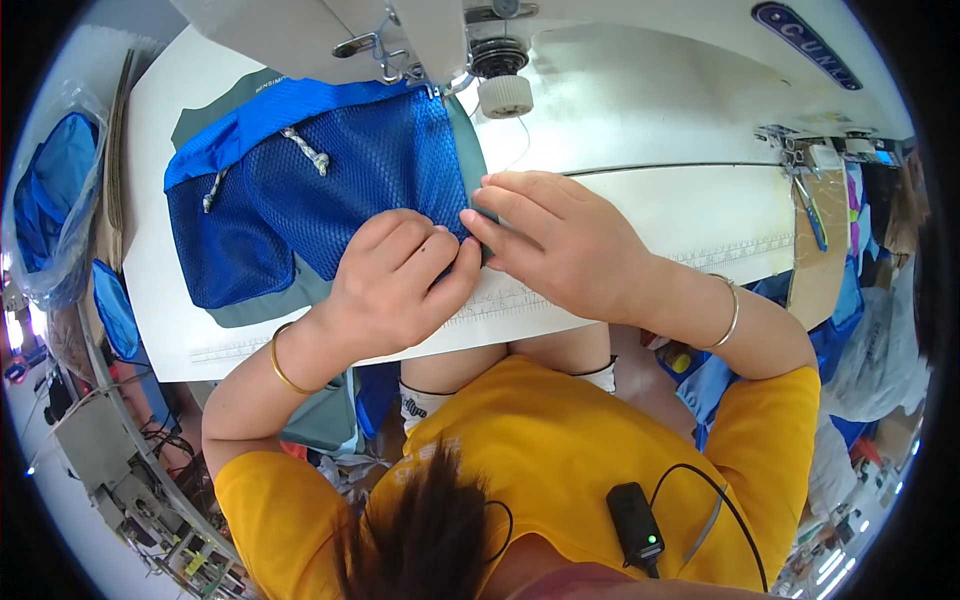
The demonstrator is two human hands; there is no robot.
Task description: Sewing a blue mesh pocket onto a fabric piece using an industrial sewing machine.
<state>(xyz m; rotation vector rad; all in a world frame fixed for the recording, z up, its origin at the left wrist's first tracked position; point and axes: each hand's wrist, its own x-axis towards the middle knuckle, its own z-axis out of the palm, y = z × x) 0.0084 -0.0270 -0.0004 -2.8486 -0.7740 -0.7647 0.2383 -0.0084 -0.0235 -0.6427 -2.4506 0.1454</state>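
Observation:
A blue mesh pocket panel (340,190) with a brighter blue top band lies on a grey-green fabric piece (465,150) on the white sewing table. Two short speckled cord ends (312,155) hang from the band. The panel's upper right edge runs beneath the sewing machine's needle area (435,90). My left hand (400,275) has its fingers curled, pinching the fabric near its lower right corner. Just to the right, my right hand (560,235) pinches the grey-green edge between thumb and fingers. The two hands nearly meet; the fabric inside the grips is mostly hidden.
The machine's head, with a ribbed white knob (505,97), overhangs the table's far side. A printed ruler strip (720,253) runs along the near edge. At right, small snips (812,215) rest on cardboard. Bagged blue fabric (55,195) stands at left.

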